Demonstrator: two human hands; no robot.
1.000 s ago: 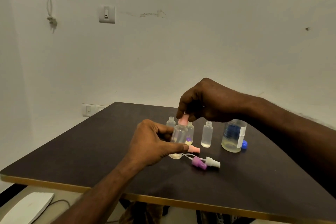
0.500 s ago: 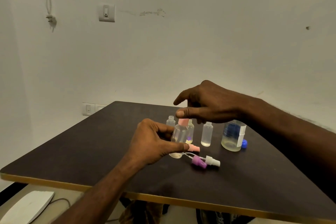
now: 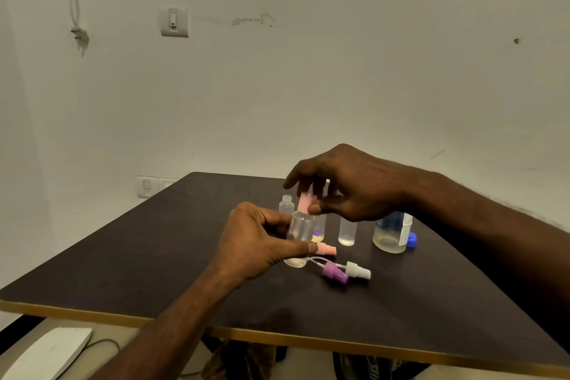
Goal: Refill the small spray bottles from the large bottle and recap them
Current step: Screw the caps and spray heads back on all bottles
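My left hand (image 3: 253, 244) grips a small clear spray bottle (image 3: 300, 227), standing upright on the dark table (image 3: 154, 262). My right hand (image 3: 348, 185) pinches the pink spray cap (image 3: 305, 203) on that bottle's neck. Behind stand three more small clear bottles without caps: one at the back left (image 3: 286, 203), one partly hidden with a purple glint at its base (image 3: 318, 233), one to the right (image 3: 347, 233). The large bottle (image 3: 390, 233) with a blue and white label stands further right, uncapped, its blue cap (image 3: 412, 240) beside it.
Loose spray heads lie near the front: a pink one (image 3: 326, 248), a purple one (image 3: 334, 273) and a white one (image 3: 357, 270), with thin tubes. The table's yellow front edge (image 3: 277, 339) is close to me. A white wall stands right behind the table.
My right hand opened and lifted off the pink cap half a second ago, then came back down and pinched it again. My left hand kept hold of the bottle.
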